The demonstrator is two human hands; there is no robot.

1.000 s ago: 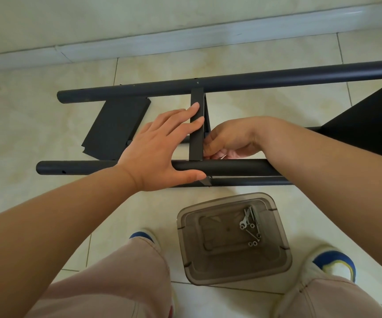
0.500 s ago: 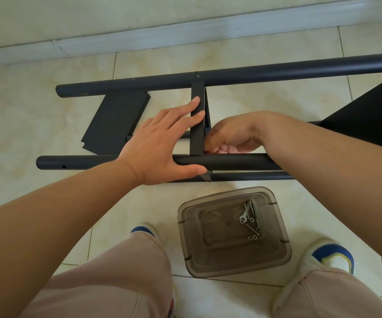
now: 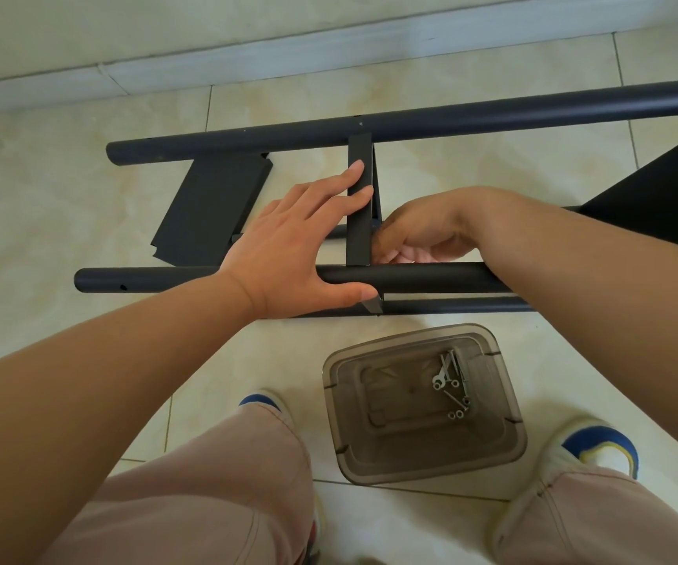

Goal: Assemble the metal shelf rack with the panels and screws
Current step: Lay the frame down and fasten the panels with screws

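A dark metal rack lies on its side on the tiled floor, with a far pole [image 3: 451, 120] and a near pole [image 3: 423, 277]. A narrow upright panel [image 3: 359, 214] spans between them. My left hand [image 3: 292, 246] lies flat with straight fingers on that panel's edge, thumb along the near pole. My right hand [image 3: 419, 234] reaches in behind the panel with curled fingers; a small metal part glints under them, too hidden to name. A loose dark panel [image 3: 211, 210] leans at the left. Another large panel [image 3: 663, 197] fills the right edge.
A translucent brown plastic box [image 3: 423, 450] stands on the floor between my feet, holding several screws, washers and a small wrench [image 3: 449, 381]. My knees and shoes frame the bottom. A wall skirting [image 3: 329, 46] runs behind the rack.
The hands keep their places on the panel and pole. The right hand's fingers have shifted slightly behind the panel. The view has shifted a little.
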